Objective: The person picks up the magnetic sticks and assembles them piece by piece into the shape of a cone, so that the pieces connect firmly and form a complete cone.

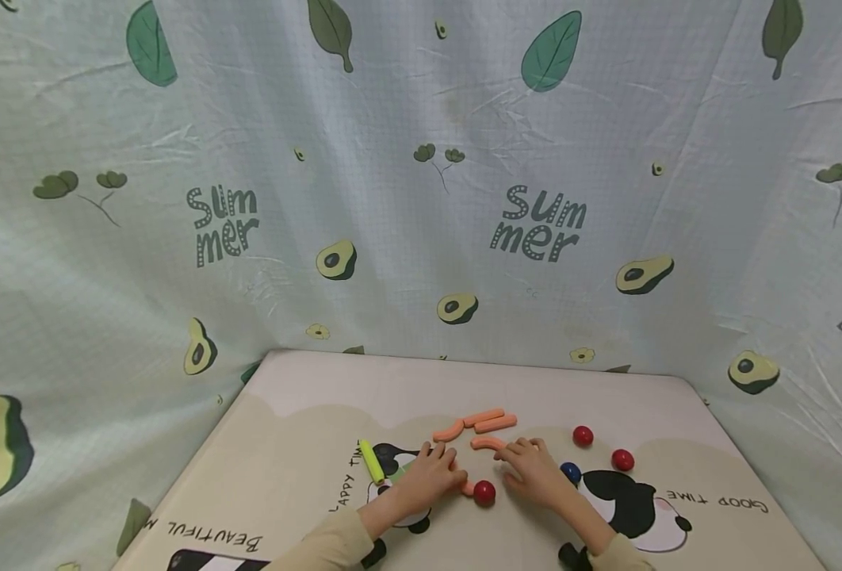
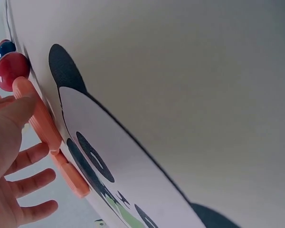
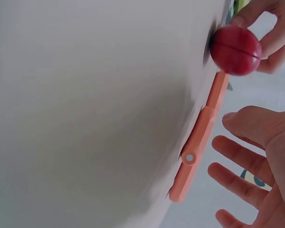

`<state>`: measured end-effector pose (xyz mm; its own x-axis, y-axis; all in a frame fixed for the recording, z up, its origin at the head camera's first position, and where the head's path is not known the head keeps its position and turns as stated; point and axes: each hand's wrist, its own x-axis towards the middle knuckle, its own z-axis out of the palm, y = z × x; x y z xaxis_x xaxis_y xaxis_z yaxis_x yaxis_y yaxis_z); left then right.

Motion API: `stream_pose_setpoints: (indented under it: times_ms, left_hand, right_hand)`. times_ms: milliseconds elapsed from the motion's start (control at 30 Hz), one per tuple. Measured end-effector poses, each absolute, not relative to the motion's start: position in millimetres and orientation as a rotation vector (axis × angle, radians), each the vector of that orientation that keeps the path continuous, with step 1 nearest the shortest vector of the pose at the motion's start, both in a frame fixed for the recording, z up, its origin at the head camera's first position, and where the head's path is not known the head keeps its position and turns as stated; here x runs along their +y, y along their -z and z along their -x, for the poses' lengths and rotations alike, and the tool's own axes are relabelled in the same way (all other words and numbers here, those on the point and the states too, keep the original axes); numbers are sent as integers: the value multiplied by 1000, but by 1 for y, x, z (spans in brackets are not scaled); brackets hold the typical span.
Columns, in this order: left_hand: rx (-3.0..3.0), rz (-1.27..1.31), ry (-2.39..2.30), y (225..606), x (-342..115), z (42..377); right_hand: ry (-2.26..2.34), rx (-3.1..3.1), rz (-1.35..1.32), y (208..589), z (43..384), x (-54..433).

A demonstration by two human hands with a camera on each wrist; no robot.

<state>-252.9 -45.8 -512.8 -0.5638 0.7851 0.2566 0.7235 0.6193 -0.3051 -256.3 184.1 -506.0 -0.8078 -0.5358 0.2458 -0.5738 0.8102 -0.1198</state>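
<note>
My left hand [image 1: 428, 480] pinches an orange plastic stick [image 2: 43, 121] between thumb and fingers, low over the table. A red ball [image 1: 484, 493] sits at the near end of that stick; in the left wrist view the two seem to touch. My right hand [image 1: 535, 473] has its fingers spread loosely beside a curved orange stick [image 1: 487, 443]. Its fingertips are close to that stick, and contact cannot be made out. In the right wrist view nothing lies between the thumb and fingers. Farther back, several more orange sticks [image 1: 495, 423] lie grouped together.
A yellow-green stick [image 1: 371, 461] lies left of my left hand. Right of my right hand are a blue ball [image 1: 571, 473] and two red balls, one farther back [image 1: 583, 436] and one farther right [image 1: 622, 460]. A patterned curtain [image 1: 421, 206] hangs behind the printed table [image 1: 307, 388].
</note>
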Motion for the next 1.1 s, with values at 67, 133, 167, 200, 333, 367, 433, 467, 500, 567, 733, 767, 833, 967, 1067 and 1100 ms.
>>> stream_pose_setpoints:
  times_ms: [67,133,167,200,333,367,433,467,500,567,733,767,833,967,1067,1100]
  left_hand:
    - [-2473,1207,-272,512,-46,252]
    - [-2471,1211,-288,512,-46,252]
    - [-2472,1215,-279,511,-46,252]
    - [-2471,1218,-262,512,-46,252]
    - [-2465,1230,-190,513,-46,253]
    - [-2459,1230,-183,513,-46,253]
    - [-2457,1230,-178,514,-46,253]
    - [-2456,1230,-181,513,-46,253]
    - [-2459,1230,-182,513,-46,253]
    - [-2461,1233,-182,513,-46,253]
    - [-2480,1234,-175,512,-45,253]
    - [-2485,1234,-166,512,-44,252]
    - [-2486,1233,-163,512,-43,252]
    - [-2446,1243,-156,514,-39,250]
    - [-2397,1260,-159,514,-35,249]
    - [-2379,1264,-161,515,-34,248]
  right_hand:
    - [-272,-2783,-849,507,259,184]
    - [-253,-2769,-830,508,262,184]
    - [-246,-2765,-822,508,264,185]
    - [-242,-2765,-812,509,265,185]
    - [-213,-2761,-774,510,273,186]
    - [-212,-2748,-764,511,275,186]
    - [-197,-2693,-757,513,279,186]
    - [-182,-2658,-762,513,281,186]
    - [-176,-2619,-771,515,283,187]
    - [-171,-2561,-790,517,287,187]
    - [-198,-2532,-822,519,296,188]
    - [-193,-2536,-824,518,297,188]
    - [-158,-2553,-826,518,299,187]
    - [-118,-2594,-853,515,301,184]
    - [-126,-2617,-867,514,301,182]
    - [-139,-2624,-868,514,301,182]
